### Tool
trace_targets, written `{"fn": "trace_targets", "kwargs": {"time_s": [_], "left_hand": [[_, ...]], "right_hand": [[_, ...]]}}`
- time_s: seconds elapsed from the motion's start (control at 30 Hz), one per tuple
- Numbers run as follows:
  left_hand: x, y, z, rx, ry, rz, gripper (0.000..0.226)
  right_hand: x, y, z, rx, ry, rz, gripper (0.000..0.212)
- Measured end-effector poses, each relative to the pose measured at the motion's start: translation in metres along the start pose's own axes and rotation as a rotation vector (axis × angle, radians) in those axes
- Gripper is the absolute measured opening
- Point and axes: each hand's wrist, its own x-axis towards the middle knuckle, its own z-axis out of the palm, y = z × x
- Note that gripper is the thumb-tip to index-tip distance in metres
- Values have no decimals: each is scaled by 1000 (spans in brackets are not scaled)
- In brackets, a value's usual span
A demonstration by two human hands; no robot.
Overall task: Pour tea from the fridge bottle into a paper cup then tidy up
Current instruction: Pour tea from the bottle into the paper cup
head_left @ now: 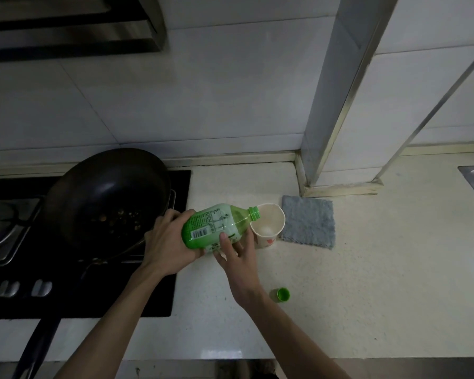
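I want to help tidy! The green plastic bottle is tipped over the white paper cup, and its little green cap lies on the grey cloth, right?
No. In the head view the small green cap lies on the speckled countertop, apart from the grey square cloth. The green plastic bottle is tipped over the white paper cup.

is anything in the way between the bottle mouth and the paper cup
Nothing visible. The bottle is tilted with its uncapped neck at the rim of the paper cup; the green cap lies apart on the counter, the grey cloth beside the cup.
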Motion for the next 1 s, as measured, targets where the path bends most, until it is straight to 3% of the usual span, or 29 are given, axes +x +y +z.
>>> {"fn": "trace_targets", "kwargs": {"time_s": [0.43,0.63,1.0], "left_hand": [[9,3,1,78,-30,-2,93],[10,4,1,93,-23,-3,90],[14,3,-2,172,-5,10,89]], "right_hand": [[8,1,-5,89,0,73,67],[10,3,-5,97,-7,91,53],[12,6,-3,118,-28,82,56]]}}
